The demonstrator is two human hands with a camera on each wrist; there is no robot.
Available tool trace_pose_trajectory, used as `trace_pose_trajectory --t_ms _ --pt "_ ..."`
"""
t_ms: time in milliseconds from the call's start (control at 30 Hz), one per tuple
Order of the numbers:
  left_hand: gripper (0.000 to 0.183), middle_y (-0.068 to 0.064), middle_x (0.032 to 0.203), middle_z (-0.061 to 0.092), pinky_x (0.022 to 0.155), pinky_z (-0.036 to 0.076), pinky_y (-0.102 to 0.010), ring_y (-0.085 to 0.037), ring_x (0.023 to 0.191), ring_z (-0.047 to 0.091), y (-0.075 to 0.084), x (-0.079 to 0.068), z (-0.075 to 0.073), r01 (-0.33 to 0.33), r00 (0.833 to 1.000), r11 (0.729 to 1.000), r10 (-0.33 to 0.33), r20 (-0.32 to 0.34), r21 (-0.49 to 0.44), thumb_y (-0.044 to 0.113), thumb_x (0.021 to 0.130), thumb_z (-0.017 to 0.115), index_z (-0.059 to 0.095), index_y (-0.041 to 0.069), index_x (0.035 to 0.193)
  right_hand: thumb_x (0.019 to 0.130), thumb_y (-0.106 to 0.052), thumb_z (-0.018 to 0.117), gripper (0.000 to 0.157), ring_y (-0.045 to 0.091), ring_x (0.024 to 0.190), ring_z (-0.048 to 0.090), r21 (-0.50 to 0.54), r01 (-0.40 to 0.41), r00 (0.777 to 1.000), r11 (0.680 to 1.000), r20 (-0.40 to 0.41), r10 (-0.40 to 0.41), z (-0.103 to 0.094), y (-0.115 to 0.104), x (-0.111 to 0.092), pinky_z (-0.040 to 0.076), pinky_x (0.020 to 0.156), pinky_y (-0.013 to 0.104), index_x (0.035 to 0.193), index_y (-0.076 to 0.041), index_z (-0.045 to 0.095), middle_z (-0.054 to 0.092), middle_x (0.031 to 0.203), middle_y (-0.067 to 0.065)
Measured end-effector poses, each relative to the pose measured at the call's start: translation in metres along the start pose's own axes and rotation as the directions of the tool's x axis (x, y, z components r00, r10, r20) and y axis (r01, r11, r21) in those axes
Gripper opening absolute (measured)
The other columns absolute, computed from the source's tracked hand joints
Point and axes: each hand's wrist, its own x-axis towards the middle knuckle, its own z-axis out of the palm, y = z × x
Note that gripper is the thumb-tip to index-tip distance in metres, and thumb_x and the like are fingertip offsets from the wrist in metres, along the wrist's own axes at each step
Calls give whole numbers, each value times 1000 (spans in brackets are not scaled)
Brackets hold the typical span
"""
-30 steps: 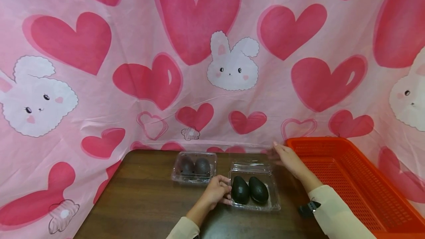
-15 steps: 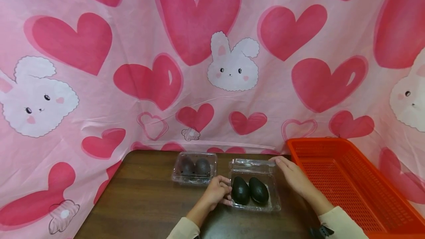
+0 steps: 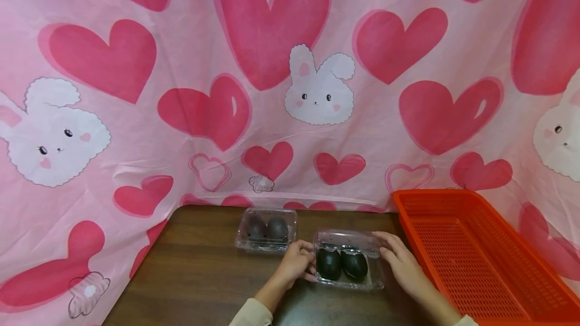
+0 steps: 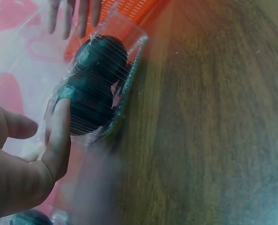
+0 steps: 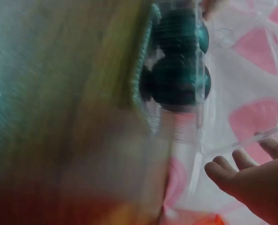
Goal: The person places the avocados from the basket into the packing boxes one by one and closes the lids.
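Observation:
A clear plastic clamshell box (image 3: 349, 283) with two dark green avocados (image 3: 329, 264) inside stands on the wooden table. Its hinged lid (image 3: 346, 237) is tilted forward over the back of the avocados. My left hand (image 3: 295, 265) rests its fingertips against the box's left side; the left wrist view shows one straight digit (image 4: 59, 124) along that wall. At the lid's right edge are the fingers of my right hand (image 3: 403, 260). In the right wrist view, its extended fingertips (image 5: 242, 159) lie along the lid's edge.
A second clear box (image 3: 266, 245), lid down over two dark round fruits, stands to the left on the table (image 3: 195, 265). An orange-red plastic basket (image 3: 480, 260) sits close by on the right. Behind the table hangs a pink heart-and-rabbit cloth (image 3: 272, 114).
The lid has swung from lying back behind the box to leaning forward over the avocados. My right hand has moved down and nearer with it. My left hand stays at the box's left side.

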Motion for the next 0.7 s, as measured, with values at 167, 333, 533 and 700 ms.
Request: trace_pose_trajectory --t_ms 167,333,533,700 --pt "23 -8 78 56 48 62 -35 -15 54 59 5 -3 -2 26 1000 1000 -26 5 -2 16 109 45 53 -4 117 101 -3 52 40 32 123 59 80 -47 999 996 23 46 6 3 -11 53 91 20 141 -5 58 53 144 17" --pt "37 -10 81 57 51 64 -42 -17 55 62 10 -7 -3 64 998 998 -64 16 -5 30 108 47 53 -5 116 97 -4 54 54 40 133 50 55 -191 979 980 86 186 9 6 -18 51 100 40 151 -3 46 43 152 24" --pt "41 -14 89 56 57 66 -45 -21 59 61 13 -11 1 89 996 996 -89 27 -14 23 100 52 52 -9 125 93 -3 57 64 34 121 58 97 -336 937 937 136 322 13 10 -22 53 91 31 153 3 36 43 150 31" --pt "53 -13 91 56 59 66 -40 -19 60 59 15 -13 1 102 994 994 -100 50 -25 12 91 57 45 -15 135 89 3 56 64 19 99 61 219 -407 912 887 147 382 22 15 -26 54 74 23 149 8 35 58 134 30"
